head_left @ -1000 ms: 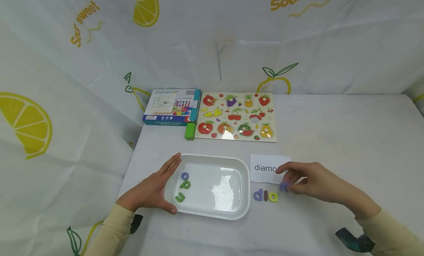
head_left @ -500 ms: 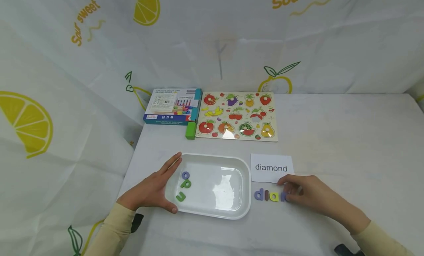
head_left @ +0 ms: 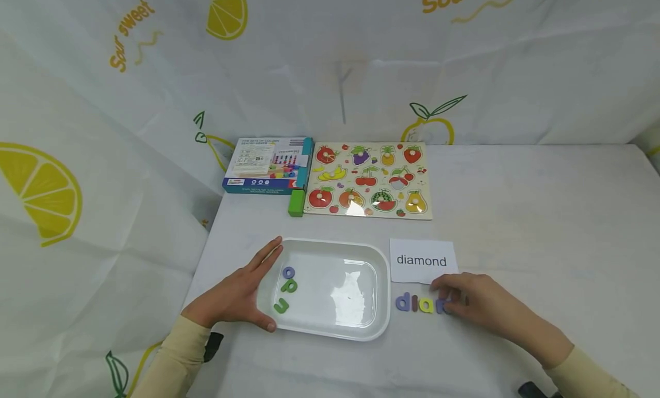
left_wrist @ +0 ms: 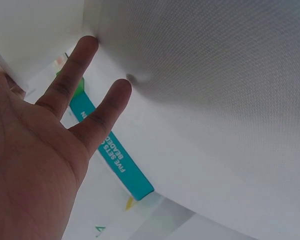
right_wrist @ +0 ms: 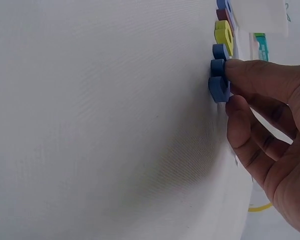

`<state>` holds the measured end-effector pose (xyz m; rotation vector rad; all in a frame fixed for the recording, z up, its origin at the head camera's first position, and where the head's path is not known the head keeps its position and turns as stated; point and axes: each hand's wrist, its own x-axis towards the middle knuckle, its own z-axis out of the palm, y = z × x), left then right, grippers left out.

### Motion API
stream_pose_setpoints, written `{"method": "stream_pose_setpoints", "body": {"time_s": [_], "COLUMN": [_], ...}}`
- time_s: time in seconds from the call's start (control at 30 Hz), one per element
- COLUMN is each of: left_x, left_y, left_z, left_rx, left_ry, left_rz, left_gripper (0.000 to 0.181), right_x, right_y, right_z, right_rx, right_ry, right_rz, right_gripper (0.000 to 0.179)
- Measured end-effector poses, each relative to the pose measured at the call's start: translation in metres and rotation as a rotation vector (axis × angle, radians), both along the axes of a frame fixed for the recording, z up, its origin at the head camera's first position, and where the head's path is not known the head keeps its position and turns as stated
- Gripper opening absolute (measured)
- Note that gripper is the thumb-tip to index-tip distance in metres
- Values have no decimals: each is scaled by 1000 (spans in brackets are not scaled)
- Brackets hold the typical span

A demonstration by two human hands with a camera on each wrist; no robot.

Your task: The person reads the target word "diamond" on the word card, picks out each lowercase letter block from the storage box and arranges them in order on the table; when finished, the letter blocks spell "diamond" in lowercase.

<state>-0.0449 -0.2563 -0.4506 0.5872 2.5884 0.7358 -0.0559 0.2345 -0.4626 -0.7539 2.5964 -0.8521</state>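
Chunky blue foam letter m (right_wrist: 219,75), matte, lying flat on the white table (head_left: 541,215), lower right of center in the head view, just below the "diamond" card (head_left: 422,261). Pinched between curled fingertips (right_wrist: 240,70) of the right hand (head_left: 476,306). Sits fourth in a row after d, i, a (head_left: 413,303), long axis running left-right along that line. Left hand (head_left: 234,295) flat, fingers straight, pressed against the white tray (head_left: 378,306) wall, lower left of center.
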Motion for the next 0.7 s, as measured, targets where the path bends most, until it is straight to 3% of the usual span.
{"method": "stream_pose_setpoints", "body": {"time_s": [0.33, 0.5, 0.7], "left_x": [1, 1, 0], "left_y": [0, 0, 1], "left_z": [2, 1, 1], "left_rx": [15, 22, 17], "left_ry": [6, 8, 14], "left_rz": [0, -2, -6], "left_gripper": [146, 146, 146], "right_x": [-5, -18, -41], "right_y": [-3, -6, -26], "right_z": [9, 32, 64], "right_rx": [32, -32, -162], "right_ry": [8, 19, -23], "right_rz": [-4, 27, 182], "right_gripper": [36, 39, 41]}}
